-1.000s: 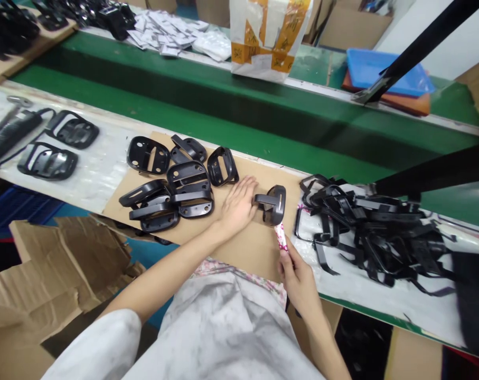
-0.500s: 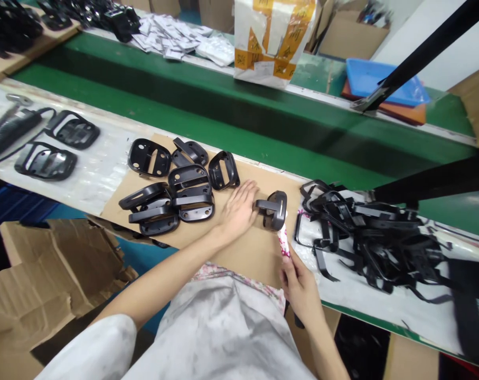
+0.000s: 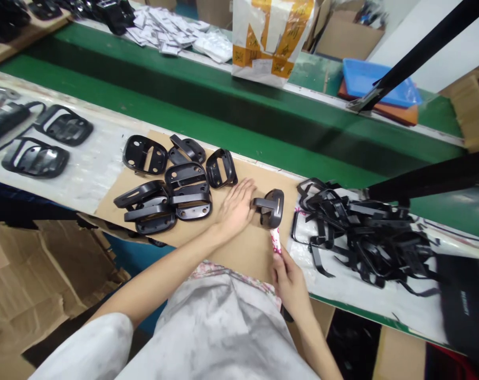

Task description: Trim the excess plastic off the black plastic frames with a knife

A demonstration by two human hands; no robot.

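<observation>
My left hand (image 3: 236, 208) lies flat on a sheet of cardboard (image 3: 243, 256), fingers stretched out. Its fingertips are close beside a black plastic bracket (image 3: 271, 207) with a raised strap; whether they touch it I cannot tell. Closed around a slim, flat white-and-pink patterned tool (image 3: 276, 241) is my right hand (image 3: 290, 282). The tool's far end meets the near edge of the bracket, and its tip is hidden there. Left of my left hand, several similar black plates with straps (image 3: 189, 190) sit grouped on the cardboard.
A heap of thin black straps (image 3: 366, 232) covers the bench at right. Two more black brackets (image 3: 37, 158) and a corded tool (image 3: 5, 121) lie at left. Beyond the green channel (image 3: 176, 111) stands a taped white package (image 3: 269, 42). Black posts (image 3: 413, 58) slant in from the right.
The view has shifted slightly. My right hand and the patterned tool have moved a little left along the bracket's near edge. My left hand stays flat beside the bracket.
</observation>
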